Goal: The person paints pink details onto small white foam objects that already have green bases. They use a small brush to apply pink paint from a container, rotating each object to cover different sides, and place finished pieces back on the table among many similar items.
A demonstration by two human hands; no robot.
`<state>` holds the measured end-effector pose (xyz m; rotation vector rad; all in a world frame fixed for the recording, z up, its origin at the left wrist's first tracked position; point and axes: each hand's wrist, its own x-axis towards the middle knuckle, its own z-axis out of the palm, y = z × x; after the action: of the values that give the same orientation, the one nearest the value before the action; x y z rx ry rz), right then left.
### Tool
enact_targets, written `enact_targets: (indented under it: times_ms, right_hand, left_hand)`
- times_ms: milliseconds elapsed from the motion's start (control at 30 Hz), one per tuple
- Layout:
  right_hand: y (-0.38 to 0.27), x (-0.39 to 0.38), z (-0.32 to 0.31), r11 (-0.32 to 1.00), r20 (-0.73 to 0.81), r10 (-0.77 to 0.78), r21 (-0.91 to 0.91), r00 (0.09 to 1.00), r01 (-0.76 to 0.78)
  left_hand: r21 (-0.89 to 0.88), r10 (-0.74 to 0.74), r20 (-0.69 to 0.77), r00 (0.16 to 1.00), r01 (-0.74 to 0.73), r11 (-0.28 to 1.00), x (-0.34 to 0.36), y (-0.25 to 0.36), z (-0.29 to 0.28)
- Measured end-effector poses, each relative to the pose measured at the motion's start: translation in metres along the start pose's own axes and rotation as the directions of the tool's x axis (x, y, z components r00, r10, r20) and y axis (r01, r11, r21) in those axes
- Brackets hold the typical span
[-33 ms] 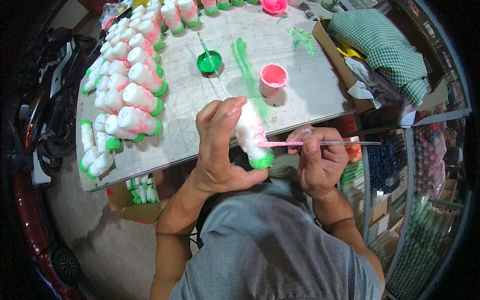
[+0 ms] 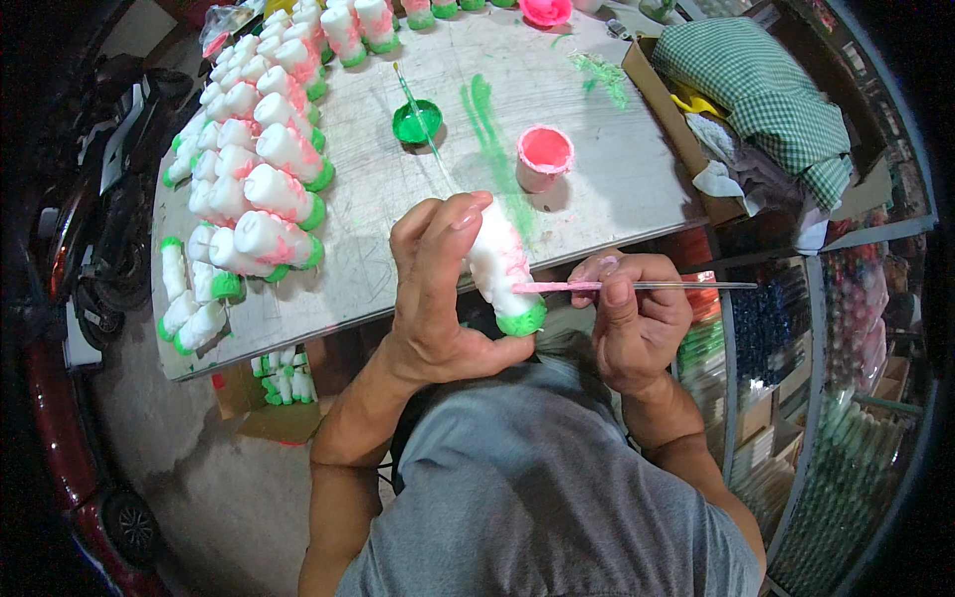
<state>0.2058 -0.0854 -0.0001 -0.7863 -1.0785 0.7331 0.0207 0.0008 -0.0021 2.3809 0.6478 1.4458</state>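
Note:
My left hand [image 2: 433, 289] grips a white candle [image 2: 492, 264] between the fingers near its top and the thumb by its green base. Pink paint marks the candle's side. From the right, my right hand [image 2: 642, 313] pinches a thin paintbrush [image 2: 696, 286] held level. Its pink-coated end touches the candle just above the green part. Beyond the hands on the table stand a cup of pink paint [image 2: 545, 159] and a small green paint dish [image 2: 416, 122]. A second brush [image 2: 403, 85] lies across that dish.
Rows of painted candles [image 2: 284, 149] fill the table's left side. A cardboard box [image 2: 676, 139] holding checked cloth sits at the right. Green smears mark the white tabletop [image 2: 358, 214]. Shelves of coloured goods [image 2: 846, 478] stand right; an open carton [image 2: 284, 423] is below left.

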Motion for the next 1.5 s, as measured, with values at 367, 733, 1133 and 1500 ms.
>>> enact_targets:
  times_ms: [367,733,1133,1500]
  right_hand:
    - [-0.009,-0.001,0.004,0.975,0.078,-0.103,-0.189,0.992,0.116]
    - [-0.006,-0.001,-0.004,0.931,0.134,-0.216,-0.271,0.967,0.245]
    - [-0.004,-0.002,0.0,0.991,-0.042,-0.079,-0.116,0.996,0.073]
    - [0.003,-0.003,-0.005,0.994,-0.071,-0.015,-0.107,0.997,0.007]
  left_hand:
    - [0.021,-0.028,0.02,0.999,0.028,0.999,0.001,0.006,-0.005]
    - [0.037,-0.021,0.017,1.0,0.02,0.999,0.001,0.009,-0.004]
    - [0.042,-0.04,0.032,0.999,0.038,0.998,0.003,0.011,-0.005]
    - [0.013,-0.056,0.025,0.998,0.056,0.998,0.0,0.007,-0.002]
